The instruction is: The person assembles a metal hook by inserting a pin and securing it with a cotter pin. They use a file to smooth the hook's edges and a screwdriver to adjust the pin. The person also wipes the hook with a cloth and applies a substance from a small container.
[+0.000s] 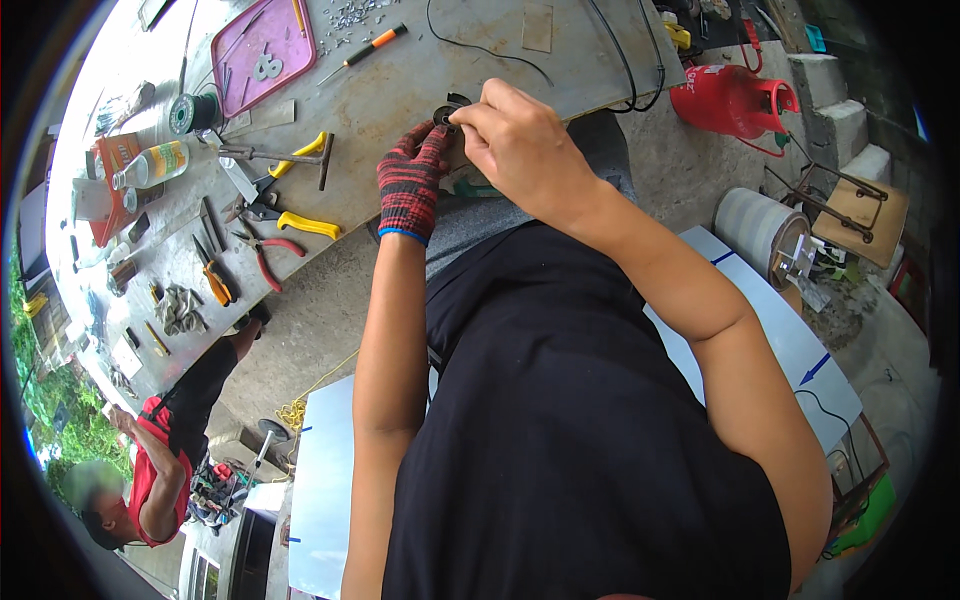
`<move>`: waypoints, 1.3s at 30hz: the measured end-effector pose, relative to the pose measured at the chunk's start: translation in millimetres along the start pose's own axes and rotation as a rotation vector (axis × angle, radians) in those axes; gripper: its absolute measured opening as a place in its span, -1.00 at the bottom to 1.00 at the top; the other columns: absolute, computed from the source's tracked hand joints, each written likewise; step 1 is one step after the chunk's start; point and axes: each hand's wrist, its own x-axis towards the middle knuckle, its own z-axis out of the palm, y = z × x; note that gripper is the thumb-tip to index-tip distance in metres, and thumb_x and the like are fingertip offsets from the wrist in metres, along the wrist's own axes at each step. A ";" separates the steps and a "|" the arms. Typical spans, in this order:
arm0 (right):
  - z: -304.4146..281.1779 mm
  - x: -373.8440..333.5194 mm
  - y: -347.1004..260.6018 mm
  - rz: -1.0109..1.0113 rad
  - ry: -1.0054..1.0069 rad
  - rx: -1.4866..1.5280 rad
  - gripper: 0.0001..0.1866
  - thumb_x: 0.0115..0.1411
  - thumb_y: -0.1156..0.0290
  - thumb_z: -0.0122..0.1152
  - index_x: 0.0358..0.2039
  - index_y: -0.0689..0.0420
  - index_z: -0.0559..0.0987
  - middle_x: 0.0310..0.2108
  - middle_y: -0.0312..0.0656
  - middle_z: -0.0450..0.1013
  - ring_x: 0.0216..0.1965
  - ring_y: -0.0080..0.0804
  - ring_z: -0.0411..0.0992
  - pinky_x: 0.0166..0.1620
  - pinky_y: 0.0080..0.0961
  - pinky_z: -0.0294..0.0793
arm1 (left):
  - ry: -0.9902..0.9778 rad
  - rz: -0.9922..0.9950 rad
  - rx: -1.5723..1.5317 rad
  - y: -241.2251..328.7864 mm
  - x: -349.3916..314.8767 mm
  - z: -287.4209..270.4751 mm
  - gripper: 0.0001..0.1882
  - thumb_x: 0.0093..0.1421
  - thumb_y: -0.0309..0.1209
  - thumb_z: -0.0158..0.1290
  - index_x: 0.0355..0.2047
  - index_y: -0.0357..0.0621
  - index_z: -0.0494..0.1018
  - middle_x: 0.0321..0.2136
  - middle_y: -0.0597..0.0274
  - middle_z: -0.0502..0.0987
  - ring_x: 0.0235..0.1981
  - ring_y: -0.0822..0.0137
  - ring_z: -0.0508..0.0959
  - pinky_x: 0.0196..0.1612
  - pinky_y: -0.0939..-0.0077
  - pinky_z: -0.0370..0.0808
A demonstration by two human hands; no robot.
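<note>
Near the front edge of the metal table (400, 85), my left hand (408, 185), in a red-and-black knit glove with a blue cuff, is closed on a small dark round part (442, 115). My bare right hand (525, 145) reaches in from the right, its thumb and forefinger pinched together at that part. Whatever lies between those fingertips is too small to make out. A green piece (472, 188) shows just below my hands, mostly hidden. To the left lies an orange-and-black screwdriver (375, 46).
Yellow-handled snips (308, 224), red-handled pliers (265, 262) and orange-handled pliers (216, 284) lie left, near a plastic bottle (155, 165), a wire spool (190, 112) and a pink tray (305, 50). A red gas cylinder (725, 100) stands right. Another person (165, 465) is at lower left.
</note>
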 end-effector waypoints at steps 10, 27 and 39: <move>-47.6 -15.8 1.1 0.161 0.275 0.052 -0.78 0.11 0.67 0.33 -0.22 0.15 0.71 -0.45 -0.21 0.43 -0.53 -0.37 0.45 -0.47 -0.45 0.44 | -0.004 -0.025 -0.010 4.1 -4.4 2.1 -0.53 0.32 -0.25 0.21 0.15 -0.26 0.53 -0.19 0.20 0.71 -0.44 0.52 0.49 -0.28 0.57 0.51; -29.7 -29.5 15.9 0.143 0.197 0.172 -0.70 0.04 0.73 0.34 -0.19 0.17 0.69 -0.46 -0.25 0.37 -0.54 -0.40 0.40 -0.45 -0.46 0.44 | -0.010 -0.031 0.007 6.8 -7.4 0.1 -0.57 0.35 -0.30 0.18 0.15 -0.28 0.52 -0.09 0.12 0.69 -0.25 0.46 0.60 -0.20 0.56 0.53; 7.2 -47.0 -4.1 0.063 0.204 0.035 -0.62 -0.02 0.73 0.34 -0.14 0.18 0.68 -0.46 -0.25 0.35 -0.42 -0.34 0.44 -0.36 -0.41 0.52 | 0.018 0.001 0.042 7.0 -6.0 3.0 -0.53 0.32 -0.25 0.21 0.14 -0.28 0.53 -0.17 0.17 0.71 -0.42 0.49 0.53 -0.26 0.55 0.52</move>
